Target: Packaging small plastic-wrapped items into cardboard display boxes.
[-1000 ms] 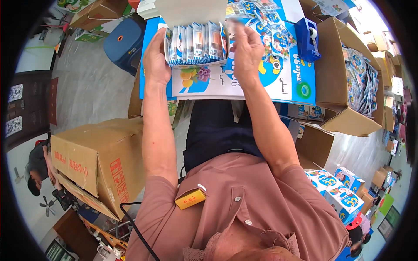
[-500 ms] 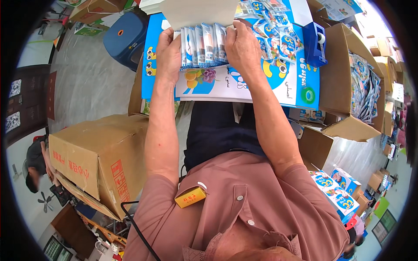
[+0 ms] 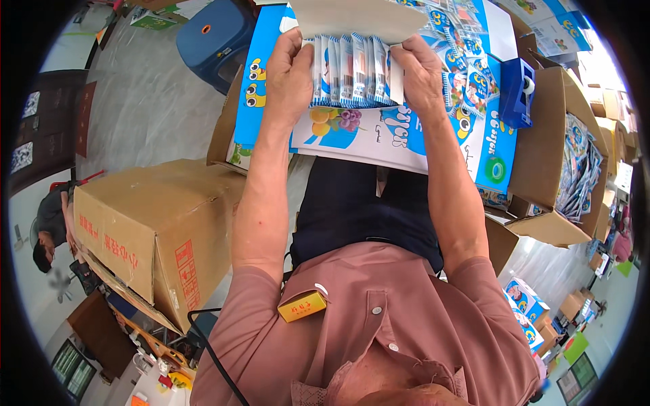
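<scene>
A small carton with its white lid [image 3: 359,19] raised on the far side is packed with a row of blue-and-white sachets [image 3: 352,71] standing on edge. My left hand [image 3: 290,76] grips its left end, thumb toward the sachets. On the opposite end, my right hand [image 3: 421,74] pinches the white side flap between thumb and fingers. Beneath the carton lies a printed blue-and-white cardboard surface [image 3: 345,139] with fruit pictures and cartoon eyes. Loose sachets [image 3: 474,88] are heaped just beyond my right hand.
A blue tape dispenser [image 3: 517,95] stands right of the loose sachets. Farther right, an open brown carton [image 3: 545,135] holds many more sachets. At left are a large brown carton [image 3: 122,223] and a blue stool [image 3: 215,40]. Another person [image 3: 54,220] is at the far left.
The whole view has shifted, so the worktop and carton appear farther right. My right hand has moved from the sachets' near right corner to the side flap, which now stands out.
</scene>
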{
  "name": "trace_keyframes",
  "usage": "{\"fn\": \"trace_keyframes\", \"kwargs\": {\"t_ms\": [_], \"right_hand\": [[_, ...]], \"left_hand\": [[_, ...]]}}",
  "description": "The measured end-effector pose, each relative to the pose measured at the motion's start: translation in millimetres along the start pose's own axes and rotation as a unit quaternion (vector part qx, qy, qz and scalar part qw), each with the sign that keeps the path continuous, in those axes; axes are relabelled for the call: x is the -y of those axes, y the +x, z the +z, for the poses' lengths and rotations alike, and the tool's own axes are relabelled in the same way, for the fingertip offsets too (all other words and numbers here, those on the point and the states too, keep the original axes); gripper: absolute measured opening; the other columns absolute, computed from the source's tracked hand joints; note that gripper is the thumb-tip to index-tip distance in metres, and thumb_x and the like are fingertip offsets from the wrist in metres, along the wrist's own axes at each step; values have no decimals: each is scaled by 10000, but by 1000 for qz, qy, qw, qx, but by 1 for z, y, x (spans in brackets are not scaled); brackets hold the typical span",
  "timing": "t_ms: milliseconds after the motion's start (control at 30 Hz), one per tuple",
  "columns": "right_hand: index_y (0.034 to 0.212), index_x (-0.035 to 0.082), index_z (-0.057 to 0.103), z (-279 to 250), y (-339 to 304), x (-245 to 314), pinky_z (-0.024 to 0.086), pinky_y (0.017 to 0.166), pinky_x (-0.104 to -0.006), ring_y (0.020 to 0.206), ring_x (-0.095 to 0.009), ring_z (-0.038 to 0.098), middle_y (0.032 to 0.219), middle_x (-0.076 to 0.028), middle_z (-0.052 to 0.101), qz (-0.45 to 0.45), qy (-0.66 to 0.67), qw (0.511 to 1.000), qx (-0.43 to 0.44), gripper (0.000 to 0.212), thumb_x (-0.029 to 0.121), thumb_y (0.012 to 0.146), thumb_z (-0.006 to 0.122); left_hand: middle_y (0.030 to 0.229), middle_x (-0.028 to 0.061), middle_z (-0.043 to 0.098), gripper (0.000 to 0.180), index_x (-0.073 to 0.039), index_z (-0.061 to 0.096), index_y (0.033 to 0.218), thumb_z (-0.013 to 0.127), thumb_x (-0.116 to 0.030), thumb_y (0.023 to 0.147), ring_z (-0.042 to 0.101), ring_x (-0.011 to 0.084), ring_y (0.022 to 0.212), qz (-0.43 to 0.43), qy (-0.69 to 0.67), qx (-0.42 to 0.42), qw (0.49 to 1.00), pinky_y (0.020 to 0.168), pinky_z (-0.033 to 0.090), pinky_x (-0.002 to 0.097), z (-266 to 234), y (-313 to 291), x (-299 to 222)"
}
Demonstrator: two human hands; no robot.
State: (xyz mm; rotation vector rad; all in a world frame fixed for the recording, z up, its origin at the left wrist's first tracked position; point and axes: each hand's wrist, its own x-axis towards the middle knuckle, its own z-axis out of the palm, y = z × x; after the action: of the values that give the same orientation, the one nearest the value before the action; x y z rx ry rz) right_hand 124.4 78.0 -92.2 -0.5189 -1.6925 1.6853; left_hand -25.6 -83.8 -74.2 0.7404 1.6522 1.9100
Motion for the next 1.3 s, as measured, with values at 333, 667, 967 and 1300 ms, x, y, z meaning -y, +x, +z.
{"fn": "trace_keyframes", "kwargs": {"t_ms": [333, 667, 967, 1300], "right_hand": [[1118, -7, 658, -17, 6, -1, 507, 1055, -345, 1244, -275, 621, 1349, -216, 637, -95, 64, 985, 130, 341, 263, 1014, 478], [1068, 128, 760, -13, -6, 21, 520, 1057, -406, 1275, -251, 625, 1366, -98, 669, -71, -174, 975, 117, 232, 300, 917, 729], [1383, 221, 661, -40, 2, 46, 180, 1283, -516, 1502, -303, 381, 1491, -37, 582, -294, -429, 779, 351, 544, 463, 901, 729], [1460, 335, 573, -44, -11, 24, 182, 1271, -588, 1514, -261, 362, 1583, -11, 476, -419, -437, 732, 312, 574, 476, 911, 659]], "left_hand": [[1204, 88, 695, 219, -64, 675, 1196, 557, 2, 1024, 660, 115, 1047, 45, -90, -3, 995, 886, 541, 253, 1, -5, 3], [1397, 143, 556, 166, -36, 697, 983, 544, -76, 933, 572, 203, 1269, 137, -63, 107, 983, 1018, 538, 345, -24, -10, 15], [1494, 135, 536, 323, -96, 744, 1203, 636, -134, 901, 454, 266, 1413, 184, 72, 84, 977, 1124, 453, 446, -28, -38, 15], [1435, -24, 633, 394, -286, 739, 1270, 766, -278, 877, 328, 291, 1526, 348, 412, 130, 832, 1264, 209, 525, -26, -54, 2]]}}
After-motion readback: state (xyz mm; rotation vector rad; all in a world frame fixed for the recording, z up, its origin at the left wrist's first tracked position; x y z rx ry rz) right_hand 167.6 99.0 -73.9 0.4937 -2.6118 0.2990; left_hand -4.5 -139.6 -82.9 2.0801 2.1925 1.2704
